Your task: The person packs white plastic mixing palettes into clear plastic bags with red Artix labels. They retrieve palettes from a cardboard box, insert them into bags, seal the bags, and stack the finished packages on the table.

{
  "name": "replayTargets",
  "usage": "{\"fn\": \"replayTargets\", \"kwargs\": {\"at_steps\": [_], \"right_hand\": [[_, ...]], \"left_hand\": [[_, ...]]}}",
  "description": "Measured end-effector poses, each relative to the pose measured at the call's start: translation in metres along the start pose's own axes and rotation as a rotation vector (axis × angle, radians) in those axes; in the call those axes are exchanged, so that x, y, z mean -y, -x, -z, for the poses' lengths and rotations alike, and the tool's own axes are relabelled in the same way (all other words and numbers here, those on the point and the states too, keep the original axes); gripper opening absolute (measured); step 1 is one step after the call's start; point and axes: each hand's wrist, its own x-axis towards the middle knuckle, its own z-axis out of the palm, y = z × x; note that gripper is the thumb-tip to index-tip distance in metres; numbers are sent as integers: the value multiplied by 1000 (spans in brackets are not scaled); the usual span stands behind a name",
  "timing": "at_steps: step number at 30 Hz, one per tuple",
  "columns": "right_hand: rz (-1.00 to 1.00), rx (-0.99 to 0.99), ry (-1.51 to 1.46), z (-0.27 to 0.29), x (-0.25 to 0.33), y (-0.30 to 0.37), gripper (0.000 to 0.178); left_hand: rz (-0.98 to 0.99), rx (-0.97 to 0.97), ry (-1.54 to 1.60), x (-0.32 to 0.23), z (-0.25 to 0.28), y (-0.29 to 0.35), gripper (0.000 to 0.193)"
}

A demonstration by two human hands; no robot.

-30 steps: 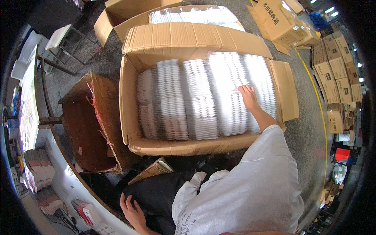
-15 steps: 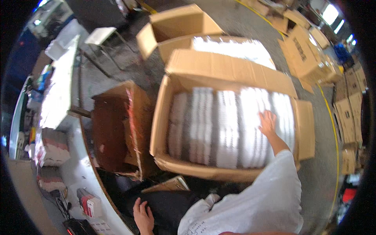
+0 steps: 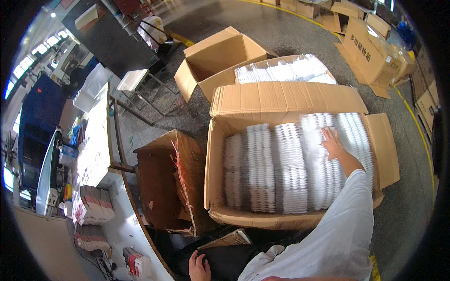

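Note:
My right hand (image 3: 333,144) reaches into a large open cardboard box (image 3: 290,99), its fingers spread on rows of nested clear plastic trays (image 3: 291,168). It lies over the upper part of a row right of the middle, with nothing gripped. The trays stand on edge in several rows across the box. Low in the view, my left hand (image 3: 199,268) rests by my dark-clothed leg (image 3: 227,257), fingers apart and a little bent, holding nothing visible.
Behind stand an open box (image 3: 213,56) and a box of more trays (image 3: 281,70). A worn brown box (image 3: 161,187) sits left, beside a white workbench (image 3: 123,206) with stacks of small cartons (image 3: 96,206). A stool (image 3: 133,80) stands farther back; more cardboard boxes (image 3: 370,56) lie at right.
The view has turned a little to the left and up, so the boxes and bench appear farther right and lower. My right hand remains on the trays, my left by my leg.

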Motion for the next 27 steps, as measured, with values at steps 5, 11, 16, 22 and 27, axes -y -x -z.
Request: {"fn": "replayTargets", "kwargs": {"at_steps": [5,11,16,22,27], "right_hand": [[-52,78,-59,9,-2,-16,79],[-126,244,-66,18,0,-36,75],[-171,81,-161,9,10,-13,62],[-191,-98,-381,73,32,55,60],[686,101,-1441,166,106,79,65]], "left_hand": [[-24,19,-33,-4,2,-6,24],[-50,56,-40,-18,5,-19,23],[40,134,-130,-5,9,-20,22],[238,66,-137,24,23,10,19],[68,-16,474,18,34,23,27]]}}
